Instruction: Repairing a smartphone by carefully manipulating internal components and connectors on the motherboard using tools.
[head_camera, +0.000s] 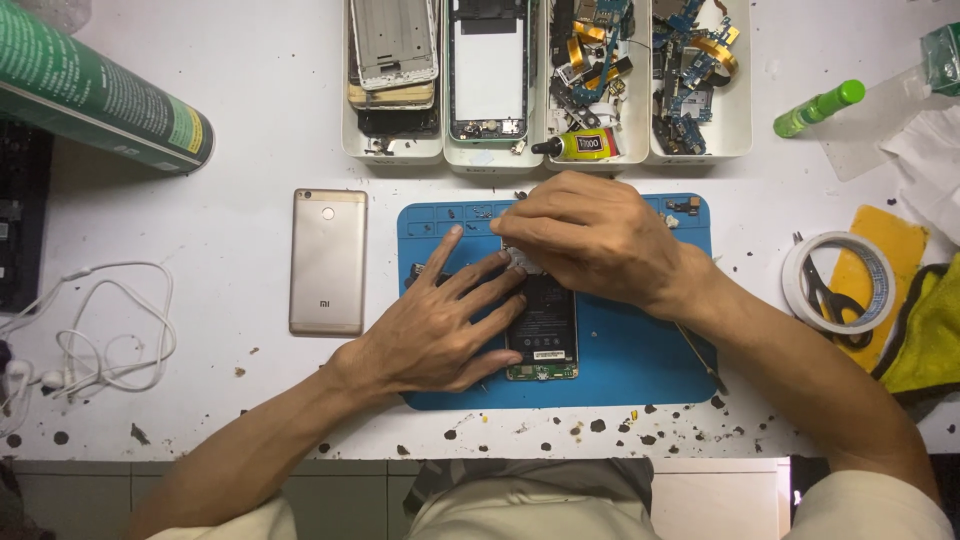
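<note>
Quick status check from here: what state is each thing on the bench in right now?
Opened phone: back off, battery exposed, flat on the blue mat.
Left hand: flat on the phone, pressing.
Right hand: curled over the phone's top end.
Gold back cover: detached, lying left of the mat.
Glue tube: capped, on its side in a tray.
Green bottle: capped, lying down.
Earphones: loosely coiled.
</note>
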